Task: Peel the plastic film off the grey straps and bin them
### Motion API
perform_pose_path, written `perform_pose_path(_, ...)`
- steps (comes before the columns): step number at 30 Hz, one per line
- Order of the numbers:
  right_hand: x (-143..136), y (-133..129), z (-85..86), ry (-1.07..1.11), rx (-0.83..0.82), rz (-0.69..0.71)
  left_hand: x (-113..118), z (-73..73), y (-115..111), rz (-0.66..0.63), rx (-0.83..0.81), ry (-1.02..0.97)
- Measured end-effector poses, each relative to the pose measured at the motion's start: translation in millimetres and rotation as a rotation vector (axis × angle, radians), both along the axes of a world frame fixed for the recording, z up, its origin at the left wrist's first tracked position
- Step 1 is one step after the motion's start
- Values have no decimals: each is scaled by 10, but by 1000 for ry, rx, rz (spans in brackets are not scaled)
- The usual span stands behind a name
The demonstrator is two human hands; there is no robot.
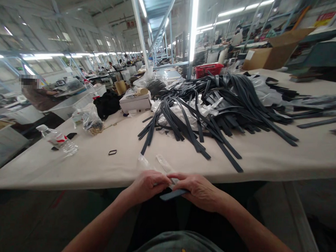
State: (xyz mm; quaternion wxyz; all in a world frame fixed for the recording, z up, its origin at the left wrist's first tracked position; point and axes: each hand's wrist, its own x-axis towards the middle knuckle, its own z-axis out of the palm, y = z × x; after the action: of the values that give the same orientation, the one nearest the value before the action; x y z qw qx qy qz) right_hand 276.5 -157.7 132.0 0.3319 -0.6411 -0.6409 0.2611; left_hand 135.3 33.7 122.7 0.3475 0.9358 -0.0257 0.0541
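Note:
Both hands meet at the table's near edge, in the lower middle of the head view. My right hand [201,190] is closed on a flat dark grey strap [173,195], whose blunt end points left below the fingers. Close beside it, my left hand [148,184] is closed, thumb and fingers pinched at a piece of clear plastic film [164,165]. The film sticks up past the fingertips onto the tabletop; how it joins the strap is hidden. Farther back lies a big tangled pile of similar straps [229,106], with plastic wrapping among them.
On the cloth-covered table [86,169] lie a black rectangular ring [112,152], a plastic bottle [58,140] on its side and a clear bag of small metal parts [93,125]. Behind stand a white box [135,103], a red basket [209,70] and a cardboard box [265,57]. A person sits far left.

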Motion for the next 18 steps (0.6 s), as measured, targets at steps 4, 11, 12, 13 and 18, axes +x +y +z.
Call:
perform_pose_path(4,-22,85,-186,137,-123,-3,169,100,252,41,178,-81)
perform_pose_path(11,127,145,-156,776,-15,-350,190,31,270,720,-93,-393)
perform_pose_path(12,157,157,-134,801,9,-361,170,-22,172,678,-233,-330)
perform_pose_path(13,179,170,-113,822,27,-360,157,-83,58,595,-365,-234)
perform_pose_path(18,209,262,-87,800,78,-403,174,-414,-472,316,-770,194)
